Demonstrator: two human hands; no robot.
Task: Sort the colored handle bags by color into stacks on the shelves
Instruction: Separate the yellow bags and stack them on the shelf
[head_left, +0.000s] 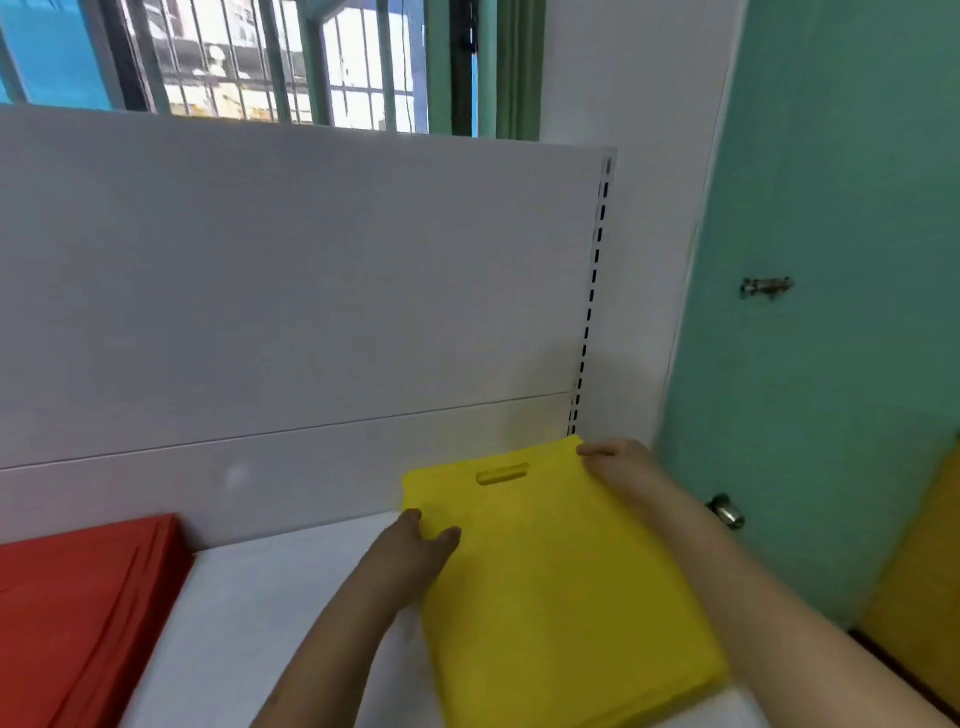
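- We see the yellow bags (561, 582) stacked flat on the white shelf (270, 587), right end, handle slot toward the back panel.
- Left hand (415, 551) pinches the stack's left edge; right hand (618, 465) grips its far right corner.
- Red bags (78, 608) lie well apart, left.

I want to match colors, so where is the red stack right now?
In the head view, the red stack lies at the shelf's far left, apart from the yellow bags.

Matt yellow bags (561, 571), matt red bags (78, 597), smooth white shelf (270, 587).
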